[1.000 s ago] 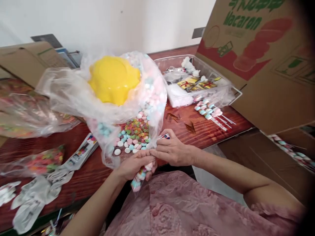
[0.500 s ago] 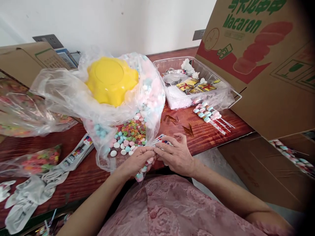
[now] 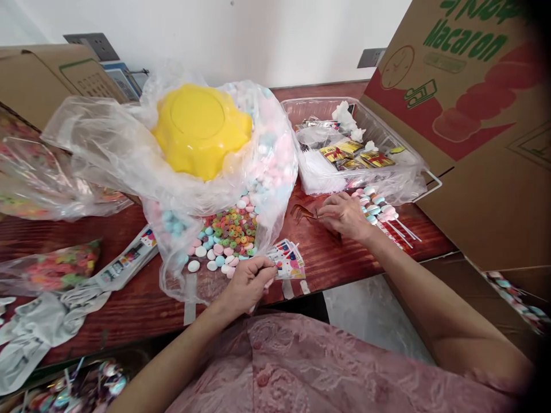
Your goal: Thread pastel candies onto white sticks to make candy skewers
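My left hand (image 3: 248,282) is closed at the table's front edge, pinching a small clear packet of pastel candies whose top carries a printed label (image 3: 287,260). My right hand (image 3: 343,215) reaches out over the red-brown table (image 3: 340,258), fingers curled down on small brown twist ties (image 3: 305,213), just left of a pile of candy skewers (image 3: 379,207). In front of my left hand lies a large clear plastic bag (image 3: 181,172) holding loose pastel and ring candies (image 3: 228,235) and an upturned yellow bowl (image 3: 200,129).
A clear plastic tray (image 3: 404,149) with small packets stands at the back right. A big Macaron carton (image 3: 477,115) leans at the right. More candy bags (image 3: 47,269), printed wrappers (image 3: 124,264) and a cardboard box (image 3: 47,80) lie at the left.
My right hand left the packet and moved right and forward to the brown ties beside the skewers. My left hand stays on the packet. The camera shifted slightly.
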A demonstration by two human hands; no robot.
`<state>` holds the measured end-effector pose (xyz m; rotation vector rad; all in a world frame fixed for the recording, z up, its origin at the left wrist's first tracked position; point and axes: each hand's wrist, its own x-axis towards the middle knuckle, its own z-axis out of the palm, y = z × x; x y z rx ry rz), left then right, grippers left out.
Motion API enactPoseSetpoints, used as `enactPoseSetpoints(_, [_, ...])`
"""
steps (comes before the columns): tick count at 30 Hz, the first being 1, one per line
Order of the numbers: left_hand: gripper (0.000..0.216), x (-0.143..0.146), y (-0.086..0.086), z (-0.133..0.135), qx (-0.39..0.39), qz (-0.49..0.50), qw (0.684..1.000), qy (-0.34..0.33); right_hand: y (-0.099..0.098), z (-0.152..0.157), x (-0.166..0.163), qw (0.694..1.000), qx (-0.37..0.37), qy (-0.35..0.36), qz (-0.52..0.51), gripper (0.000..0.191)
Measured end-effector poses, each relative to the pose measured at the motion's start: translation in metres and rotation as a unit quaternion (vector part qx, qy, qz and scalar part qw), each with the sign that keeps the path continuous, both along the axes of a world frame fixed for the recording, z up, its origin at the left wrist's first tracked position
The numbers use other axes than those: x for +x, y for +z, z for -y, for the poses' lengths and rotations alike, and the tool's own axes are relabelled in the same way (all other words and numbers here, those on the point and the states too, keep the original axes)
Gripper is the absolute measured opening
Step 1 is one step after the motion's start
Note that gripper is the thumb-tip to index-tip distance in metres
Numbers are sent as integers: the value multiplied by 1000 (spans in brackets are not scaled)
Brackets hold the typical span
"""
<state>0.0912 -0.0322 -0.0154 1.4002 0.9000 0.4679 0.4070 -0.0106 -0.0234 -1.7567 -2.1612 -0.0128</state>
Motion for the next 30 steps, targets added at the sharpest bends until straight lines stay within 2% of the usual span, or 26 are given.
enactPoseSetpoints(3, [34, 4, 1, -1, -94, 23, 994, 45, -15, -20, 20, 996, -46, 15, 73, 14])
enactPoseSetpoints(8, [36, 8, 2, 1, -147, 17, 987, 61, -34, -25, 15, 994, -54, 62, 70, 15])
enactPoseSetpoints(12, [36, 7, -1, 1, -176, 36, 981, 76, -36, -18, 14, 996, -42, 64, 46, 14])
enactPoseSetpoints(15, [35, 2, -2, 1, -185, 45, 977, 93, -26, -4, 14, 995, -8, 40, -87, 16])
enactPoseSetpoints(17, [34, -1, -2, 2, -181, 44, 977, 107, -15, 9, 8, 971, 19, 8, -237, 20])
enactPoseSetpoints(20, [30, -3, -3, 2, -144, 45, 982, 114, 5, 33, -26, 915, 46, -25, -400, 21])
enactPoseSetpoints(22, [28, 0, -3, 1, -97, 56, 988, 110, 15, 48, -65, 895, 56, -18, -442, 12])
enactPoseSetpoints(24, [25, 4, -4, 0, -40, 83, 989, 115, 16, 59, -109, 906, 81, 24, -414, 7])
enactPoseSetpoints(26, [22, 5, -4, -2, 7, 114, 985, 131, 9, 65, -148, 930, 124, 66, -339, 16])
enactPoseSetpoints(28, [21, 1, -3, -2, 18, 135, 980, 146, -1, 65, -173, 946, 159, 58, -275, 24])
enactPoseSetpoints(30, [21, -8, -3, 0, 5, 139, 979, 151, -11, 63, -184, 948, 140, 53, -280, 27])
